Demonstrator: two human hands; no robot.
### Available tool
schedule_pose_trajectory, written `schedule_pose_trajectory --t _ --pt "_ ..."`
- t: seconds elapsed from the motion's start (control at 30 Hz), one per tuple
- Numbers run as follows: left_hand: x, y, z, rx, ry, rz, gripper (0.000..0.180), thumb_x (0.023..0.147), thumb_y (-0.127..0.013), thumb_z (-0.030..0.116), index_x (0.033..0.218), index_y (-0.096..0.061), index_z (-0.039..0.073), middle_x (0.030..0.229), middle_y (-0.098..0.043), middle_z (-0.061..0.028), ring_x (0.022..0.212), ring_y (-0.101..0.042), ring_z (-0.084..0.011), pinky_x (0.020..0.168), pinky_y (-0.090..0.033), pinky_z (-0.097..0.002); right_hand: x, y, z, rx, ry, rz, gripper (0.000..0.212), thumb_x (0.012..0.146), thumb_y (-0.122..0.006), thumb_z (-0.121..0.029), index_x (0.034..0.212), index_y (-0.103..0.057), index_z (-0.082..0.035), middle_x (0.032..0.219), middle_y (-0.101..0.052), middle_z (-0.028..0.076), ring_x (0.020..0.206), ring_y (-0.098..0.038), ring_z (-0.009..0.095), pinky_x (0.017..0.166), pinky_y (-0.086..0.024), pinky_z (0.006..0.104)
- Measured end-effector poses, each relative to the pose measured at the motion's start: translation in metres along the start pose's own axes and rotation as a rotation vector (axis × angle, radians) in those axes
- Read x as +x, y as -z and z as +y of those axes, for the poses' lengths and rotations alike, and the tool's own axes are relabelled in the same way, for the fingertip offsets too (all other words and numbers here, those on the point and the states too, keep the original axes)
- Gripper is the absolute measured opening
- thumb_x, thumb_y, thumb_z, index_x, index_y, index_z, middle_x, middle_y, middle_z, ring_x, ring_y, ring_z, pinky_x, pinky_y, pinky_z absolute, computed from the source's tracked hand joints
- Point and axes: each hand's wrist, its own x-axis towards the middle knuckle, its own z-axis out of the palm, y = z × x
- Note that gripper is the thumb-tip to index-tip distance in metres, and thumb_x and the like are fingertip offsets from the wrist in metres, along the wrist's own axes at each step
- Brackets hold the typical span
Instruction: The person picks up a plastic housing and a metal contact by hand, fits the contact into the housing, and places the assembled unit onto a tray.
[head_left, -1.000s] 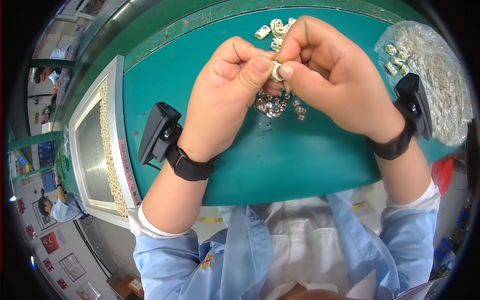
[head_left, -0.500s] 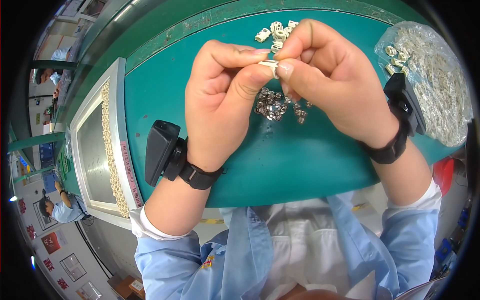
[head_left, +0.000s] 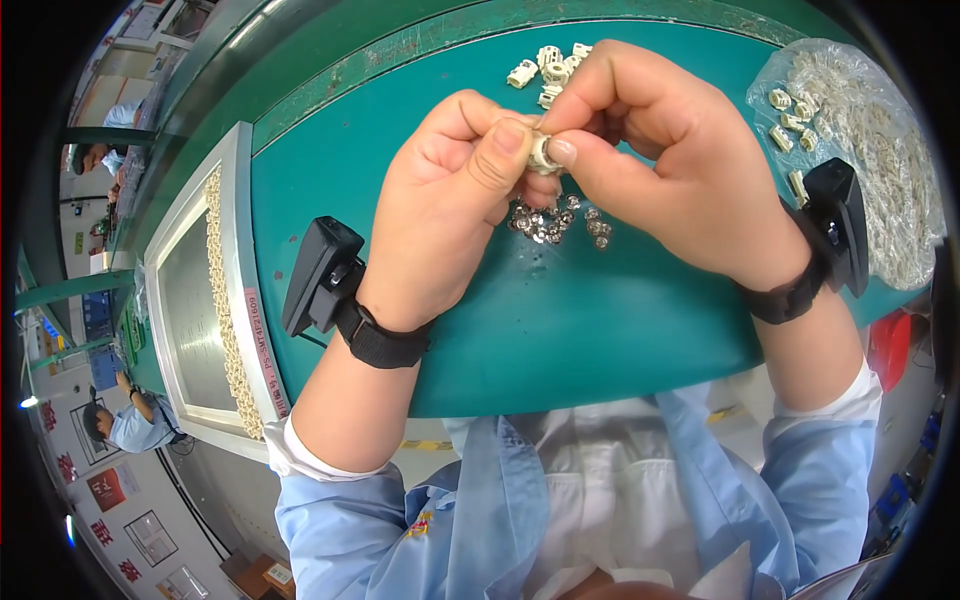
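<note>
Cream part (head_left: 541, 155): held above the green mat (head_left: 580, 330), toward its far side. Left hand (head_left: 440, 210) and right hand (head_left: 670, 165) both pinch it, thumbs against fingers. Open green surface extends to the mat's rounded near edge. On the mat below the hands: metal pieces (head_left: 548, 228). Near its far edge: loose cream parts (head_left: 553, 72). Mat's left: silver frame (head_left: 236, 200). Mat's right: clear bag (head_left: 870, 180). Beyond the mat, far left: a co-worker (head_left: 140, 425).

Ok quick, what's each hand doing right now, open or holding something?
Left hand: closed, holding a cream part.
Right hand: closed, thumb and finger at the same part.
</note>
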Motion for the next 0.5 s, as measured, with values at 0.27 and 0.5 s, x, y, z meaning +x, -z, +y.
schedule_pose_trajectory --t 0.27,0.5 --pt "0.0018 -0.0103 -0.0077 0.184 -0.288 0.103 0.01 0.088 -0.059 0.006 0.095 -0.052 0.003 0.096 -0.061 -0.0076 0.084 -0.06 -0.0123 0.077 -0.05 -0.0251 -0.0009 -0.0049 0.0007 0.215 -0.147 0.097 0.006 0.088 -0.054 -0.002 0.093 -0.052 -0.003 0.084 -0.056 -0.001 0.077 -0.053 0.004 0.064 -0.043 0.0175" --pt "0.0005 -0.0065 -0.0056 0.299 -0.398 0.094 0.013 0.085 -0.062 0.001 0.093 -0.052 0.003 0.096 -0.06 -0.0082 0.086 -0.059 -0.013 0.077 -0.049 -0.0242 -0.0001 -0.0046 0.0004 0.258 -0.117 0.083 0.007 0.088 -0.054 -0.005 0.095 -0.052 -0.004 0.083 -0.054 -0.002 0.071 -0.049 0.002 0.06 -0.04 0.0166"
